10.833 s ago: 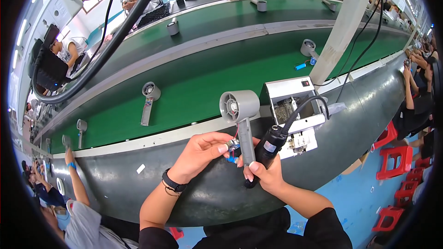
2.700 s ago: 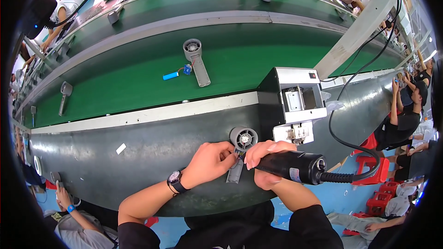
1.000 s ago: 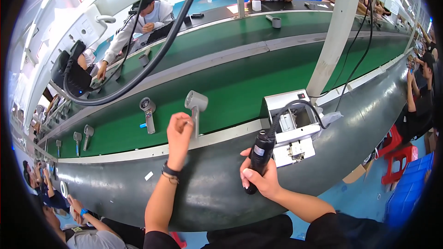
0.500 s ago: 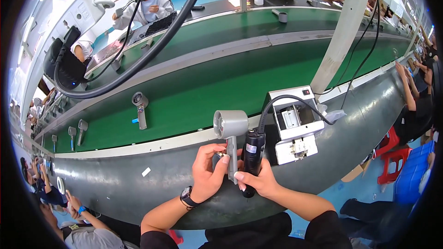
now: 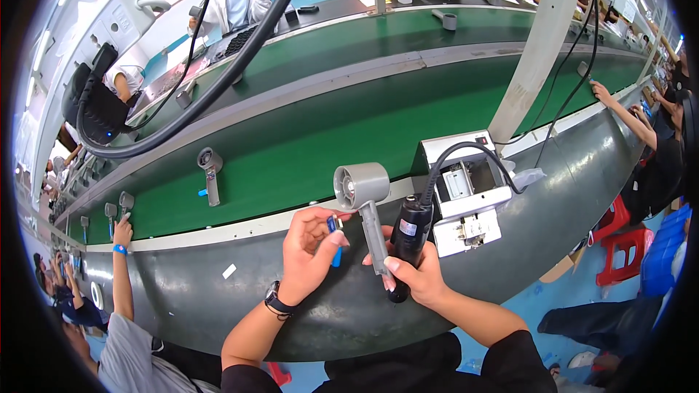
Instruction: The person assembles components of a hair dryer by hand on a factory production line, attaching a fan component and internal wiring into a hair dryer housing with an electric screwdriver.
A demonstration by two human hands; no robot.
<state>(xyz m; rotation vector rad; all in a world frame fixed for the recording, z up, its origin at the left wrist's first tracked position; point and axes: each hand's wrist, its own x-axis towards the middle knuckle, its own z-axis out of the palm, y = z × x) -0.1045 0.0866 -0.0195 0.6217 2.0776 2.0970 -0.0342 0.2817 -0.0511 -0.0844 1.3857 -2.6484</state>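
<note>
Just in front of the green belt (image 5: 313, 153), the left hand (image 5: 309, 255) pinches a small blue part (image 5: 333, 224) between thumb and fingertips, close beside the grey dryer body (image 5: 364, 196). The right hand (image 5: 415, 276) is wrapped around both the body's handle and a black driver (image 5: 406, 236), fingers closed on them, with the grey fixture box (image 5: 466, 196) just to its right. Seating the part squarely probably calls for a steady body and a small, slow approach.
</note>
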